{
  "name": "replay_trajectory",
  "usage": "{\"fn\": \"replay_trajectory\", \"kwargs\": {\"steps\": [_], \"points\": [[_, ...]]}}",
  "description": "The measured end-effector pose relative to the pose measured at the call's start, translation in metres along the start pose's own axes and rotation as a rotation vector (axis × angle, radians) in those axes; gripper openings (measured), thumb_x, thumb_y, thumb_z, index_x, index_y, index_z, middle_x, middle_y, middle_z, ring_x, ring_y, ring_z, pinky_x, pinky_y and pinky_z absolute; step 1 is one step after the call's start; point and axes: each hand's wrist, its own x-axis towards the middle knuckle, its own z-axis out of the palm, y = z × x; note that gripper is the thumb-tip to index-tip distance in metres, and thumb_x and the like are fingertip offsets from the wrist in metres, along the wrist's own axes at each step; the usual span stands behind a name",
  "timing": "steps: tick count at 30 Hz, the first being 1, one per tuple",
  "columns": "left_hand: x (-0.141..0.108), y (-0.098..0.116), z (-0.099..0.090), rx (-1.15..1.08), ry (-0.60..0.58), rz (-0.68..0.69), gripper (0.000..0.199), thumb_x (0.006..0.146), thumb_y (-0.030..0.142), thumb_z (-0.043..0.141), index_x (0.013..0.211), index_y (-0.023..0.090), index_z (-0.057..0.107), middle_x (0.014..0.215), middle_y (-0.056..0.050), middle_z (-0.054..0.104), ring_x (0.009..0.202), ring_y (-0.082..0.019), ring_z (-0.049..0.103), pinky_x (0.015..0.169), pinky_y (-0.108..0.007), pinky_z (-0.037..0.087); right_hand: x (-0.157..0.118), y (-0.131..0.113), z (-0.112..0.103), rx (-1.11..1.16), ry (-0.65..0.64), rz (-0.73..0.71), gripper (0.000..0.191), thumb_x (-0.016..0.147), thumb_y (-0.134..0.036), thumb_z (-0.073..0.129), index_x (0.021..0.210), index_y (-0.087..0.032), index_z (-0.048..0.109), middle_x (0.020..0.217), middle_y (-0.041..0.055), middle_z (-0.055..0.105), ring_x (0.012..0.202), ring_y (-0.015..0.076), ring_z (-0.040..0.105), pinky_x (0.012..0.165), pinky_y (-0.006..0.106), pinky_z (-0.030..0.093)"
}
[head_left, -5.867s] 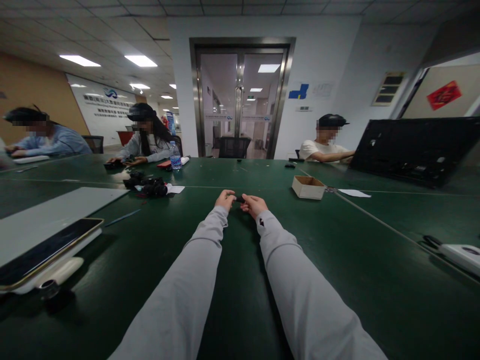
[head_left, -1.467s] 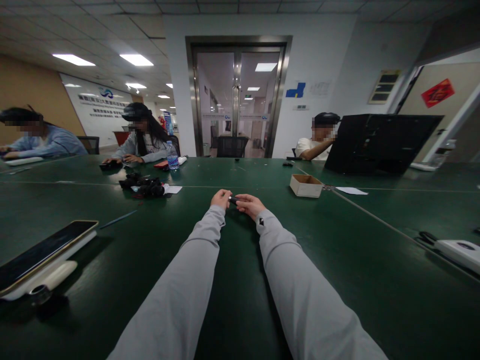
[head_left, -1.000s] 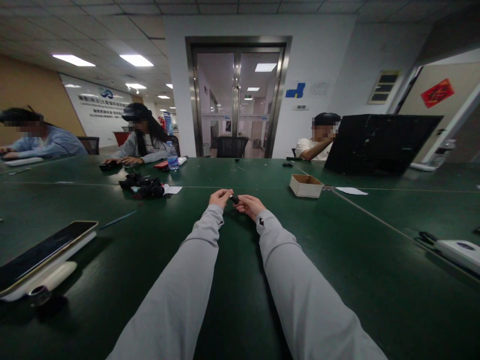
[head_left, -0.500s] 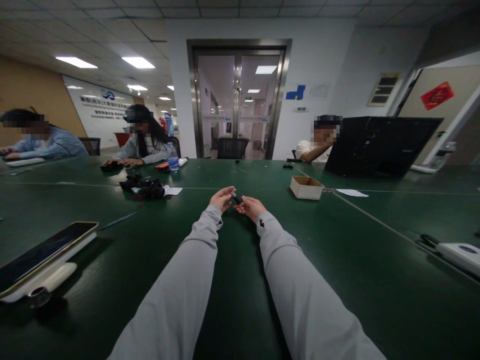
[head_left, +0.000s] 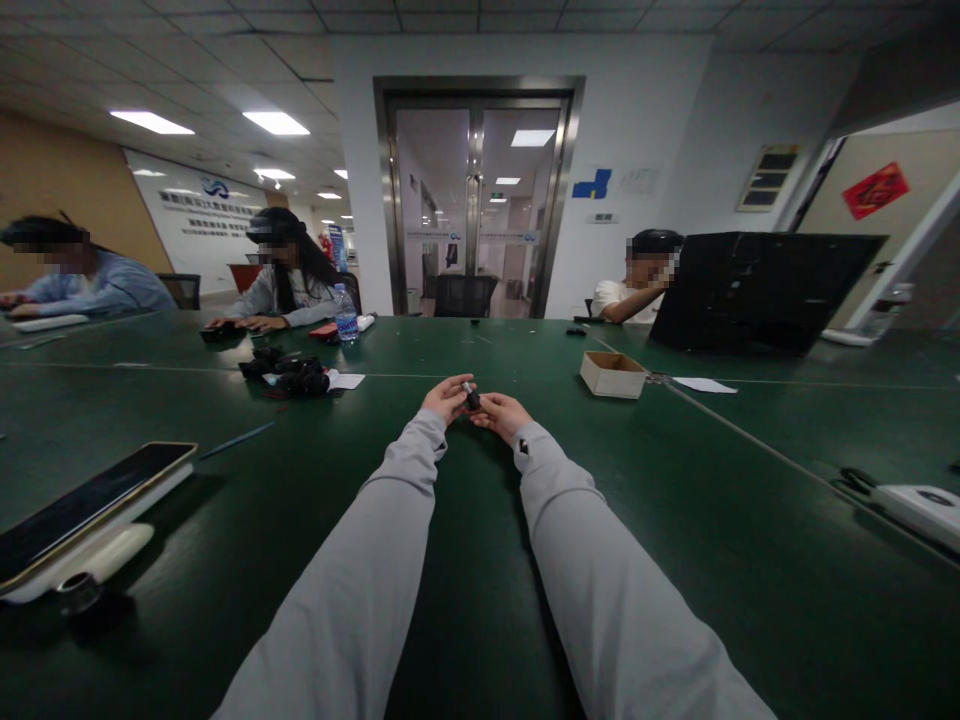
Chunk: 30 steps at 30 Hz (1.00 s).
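Note:
A small black piece with a silvery end [head_left: 472,398] is held between my two hands over the green table [head_left: 480,560]. The silvery end points up and slightly left; I cannot make out its exact kind. My left hand [head_left: 447,399] is closed at the left side of the piece, fingers around its upper part. My right hand [head_left: 501,415] pinches the dark lower part from the right. Fingers hide some of the piece.
Left are a phone [head_left: 97,510] propped on a white object, a dark ring-like part [head_left: 81,597] and a blue stick [head_left: 238,441]. Beyond lie black parts [head_left: 289,375] and a water bottle [head_left: 346,315]. An open box [head_left: 613,376] and a monitor [head_left: 765,295] stand right. Several people sit across.
The small black piece has turned more upright between my hands. My left fingers have drawn in closer around its silvery end. My forearms have stayed nearly in place.

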Motion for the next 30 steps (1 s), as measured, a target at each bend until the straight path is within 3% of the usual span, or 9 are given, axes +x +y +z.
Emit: {"fn": "replay_trajectory", "kwargs": {"steps": [5,9,12,16,20,25,28,30], "points": [[0.005,-0.008,0.001,0.191,-0.029,0.101,0.033,0.062,0.012,0.064,0.094,0.015,0.061,0.085,-0.007,0.064,0.084,-0.016,0.058,0.079,-0.029,0.045,0.010,0.010,0.000,-0.250,0.087,-0.093,0.016,0.072,0.000,0.057,0.081,-0.012,0.052,0.058,-0.0015,0.057,0.039,0.0092,0.055,0.035,0.016,0.046],[0.007,-0.017,0.001,0.321,-0.011,0.161,0.038,0.059,0.003,0.063,0.095,0.015,0.057,0.073,-0.004,0.063,0.074,-0.013,0.059,0.082,-0.032,0.044,0.008,0.010,0.001,-0.466,0.202,-0.188,0.030,0.063,0.005,0.060,0.083,-0.016,0.055,0.063,-0.0045,0.056,0.028,0.0036,0.045,0.024,0.013,0.034],[0.006,-0.020,0.002,0.316,0.021,0.127,0.041,0.056,0.004,0.067,0.093,0.015,0.054,0.071,-0.003,0.062,0.071,-0.013,0.060,0.081,-0.035,0.045,0.003,0.006,0.003,-0.384,0.190,-0.166,0.031,0.062,0.005,0.059,0.084,-0.016,0.055,0.061,-0.0032,0.057,0.029,0.0050,0.047,0.026,0.014,0.038],[0.000,-0.017,0.007,0.341,0.046,0.072,0.040,0.052,0.006,0.071,0.087,0.014,0.054,0.071,-0.004,0.061,0.070,-0.015,0.059,0.078,-0.037,0.046,-0.007,-0.002,0.005,-0.166,0.068,-0.060,0.027,0.067,-0.005,0.063,0.091,-0.013,0.052,0.058,0.0008,0.060,0.039,0.0108,0.055,0.035,0.019,0.047],[-0.017,-0.007,0.011,0.424,-0.023,-0.029,0.046,0.048,0.005,0.073,0.089,0.012,0.054,0.084,-0.008,0.060,0.067,-0.014,0.059,0.073,-0.034,0.048,-0.023,-0.011,0.001,-0.207,0.040,-0.016,0.033,0.063,-0.013,0.072,0.087,-0.013,0.049,0.059,0.0025,0.061,0.040,0.0129,0.057,0.033,0.020,0.047],[-0.073,0.035,0.006,0.788,-0.317,-0.025,0.052,0.055,0.021,0.070,0.104,0.021,0.055,0.114,-0.011,0.045,0.066,-0.011,0.059,0.065,-0.028,0.048,-0.067,-0.039,-0.029,-0.305,0.045,0.070,0.040,0.054,-0.014,0.078,0.075,-0.015,0.043,0.059,0.0028,0.061,0.040,0.0161,0.058,0.033,0.023,0.049],[-0.124,0.085,-0.006,1.033,-0.519,-0.039,0.044,0.058,0.029,0.067,0.101,0.027,0.058,0.117,-0.006,0.045,0.078,-0.014,0.059,0.066,-0.025,0.046,-0.117,-0.066,-0.065,-0.369,0.030,0.096,0.037,0.054,-0.018,0.077,0.074,-0.015,0.046,0.068,0.0073,0.064,0.046,0.0171,0.060,0.038,0.026,0.051],[-0.157,0.123,-0.023,1.224,-0.503,-0.064,0.042,0.057,0.031,0.067,0.098,0.030,0.061,0.117,-0.003,0.048,0.087,-0.017,0.056,0.074,-0.027,0.044,-0.158,-0.086,-0.093,-0.424,0.073,0.074,0.033,0.056,-0.023,0.076,0.078,-0.016,0.052,0.080,0.0115,0.064,0.052,0.0169,0.061,0.046,0.029,0.054]]}}
